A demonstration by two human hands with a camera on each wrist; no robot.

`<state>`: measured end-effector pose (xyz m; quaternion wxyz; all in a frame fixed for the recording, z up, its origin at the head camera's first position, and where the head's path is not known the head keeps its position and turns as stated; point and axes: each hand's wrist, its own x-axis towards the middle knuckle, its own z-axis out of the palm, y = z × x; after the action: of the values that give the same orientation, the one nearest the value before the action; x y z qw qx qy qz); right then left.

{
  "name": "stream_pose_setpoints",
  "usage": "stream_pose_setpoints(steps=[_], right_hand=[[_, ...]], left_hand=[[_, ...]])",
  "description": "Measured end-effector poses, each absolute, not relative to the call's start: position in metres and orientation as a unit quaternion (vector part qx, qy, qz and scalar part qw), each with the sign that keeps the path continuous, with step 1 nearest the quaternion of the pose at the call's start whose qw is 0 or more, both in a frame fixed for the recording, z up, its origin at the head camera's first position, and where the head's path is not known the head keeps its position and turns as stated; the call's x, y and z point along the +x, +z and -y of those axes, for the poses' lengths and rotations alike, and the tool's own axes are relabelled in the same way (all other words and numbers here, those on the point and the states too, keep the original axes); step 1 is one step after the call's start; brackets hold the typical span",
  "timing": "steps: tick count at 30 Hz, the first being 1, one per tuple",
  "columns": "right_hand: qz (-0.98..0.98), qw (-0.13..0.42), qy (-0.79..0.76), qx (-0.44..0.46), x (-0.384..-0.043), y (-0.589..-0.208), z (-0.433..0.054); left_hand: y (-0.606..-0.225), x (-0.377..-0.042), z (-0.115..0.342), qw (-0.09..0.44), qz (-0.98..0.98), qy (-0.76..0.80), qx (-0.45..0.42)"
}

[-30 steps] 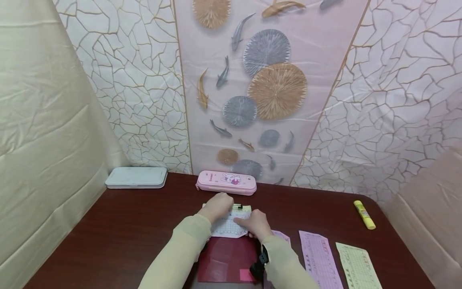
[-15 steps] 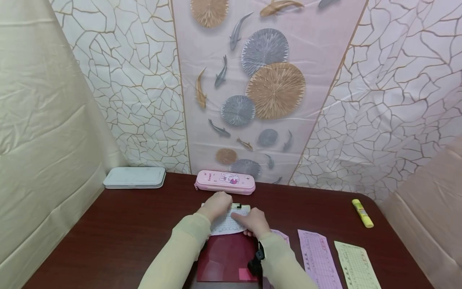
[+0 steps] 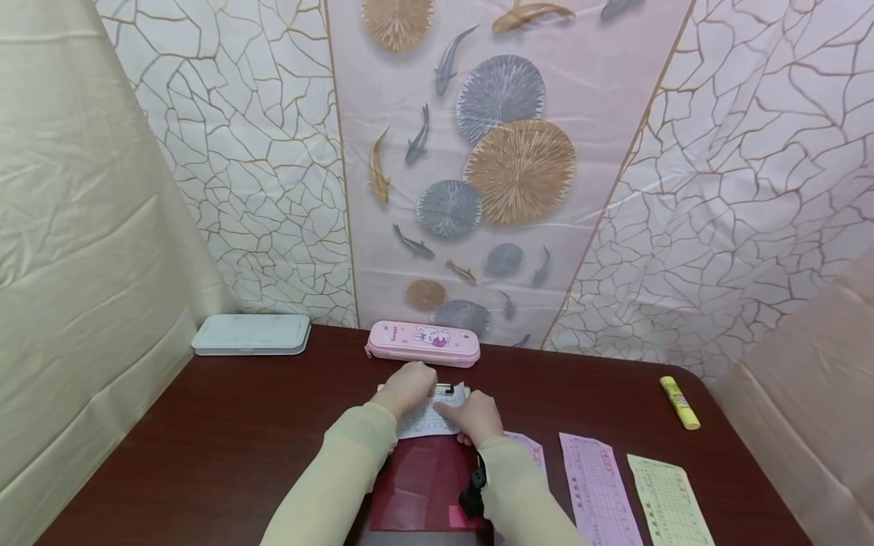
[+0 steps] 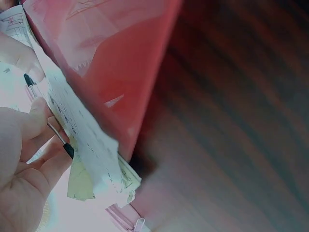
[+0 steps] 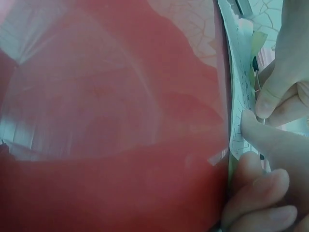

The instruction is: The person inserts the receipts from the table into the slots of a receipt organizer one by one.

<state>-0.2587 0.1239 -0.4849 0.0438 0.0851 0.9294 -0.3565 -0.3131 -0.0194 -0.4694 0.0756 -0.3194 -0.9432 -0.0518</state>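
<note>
In the head view, a dark red glossy folder [image 3: 416, 485] lies at the table's front. At its far end sit white printed sheets [image 3: 430, 425] under a metal clip with black ends [image 3: 445, 388]. The left hand [image 3: 410, 387] is bent over that clip; in the left wrist view its thumb and fingers pinch the metal lever [image 4: 57, 130]. The right hand [image 3: 474, 417] grips the right edge of the sheets, thumb on top and fingers curled below. A yellowish paper edge [image 4: 79, 183] shows beneath the white sheets [image 4: 87, 130].
Pink-purple printed sheets [image 3: 601, 485] and a pale yellow sheet [image 3: 672, 500] lie to the right. A yellow glue stick [image 3: 680, 403] is near the right edge. A pink pencil case [image 3: 423, 345] and a white case [image 3: 251, 335] stand along the back.
The right hand has shifted slightly left, and the white sheets' near edge has drawn away from me, their right corner now curling up. The left hand stays at the clip.
</note>
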Motion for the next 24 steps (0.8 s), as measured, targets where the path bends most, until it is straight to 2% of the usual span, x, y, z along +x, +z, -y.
stream_pose_setpoints(steps=[5,12,24], right_hand=[[-0.929,0.042,-0.357,0.087,-0.2579,-0.4839,-0.1241],[-0.926,0.049,-0.362,0.091,-0.2545,-0.4812,-0.1207],[-0.939,0.033,-0.331,0.09,-0.2559,-0.483,-0.1198]], left_hand=[[-0.4705,-0.315,0.0194,0.082,0.942,-0.05,-0.323],[-0.4658,-0.3152,0.021,0.042,0.949,-0.078,-0.301],[-0.4678,-0.3136,0.0191,0.046,0.951,-0.064,-0.3]])
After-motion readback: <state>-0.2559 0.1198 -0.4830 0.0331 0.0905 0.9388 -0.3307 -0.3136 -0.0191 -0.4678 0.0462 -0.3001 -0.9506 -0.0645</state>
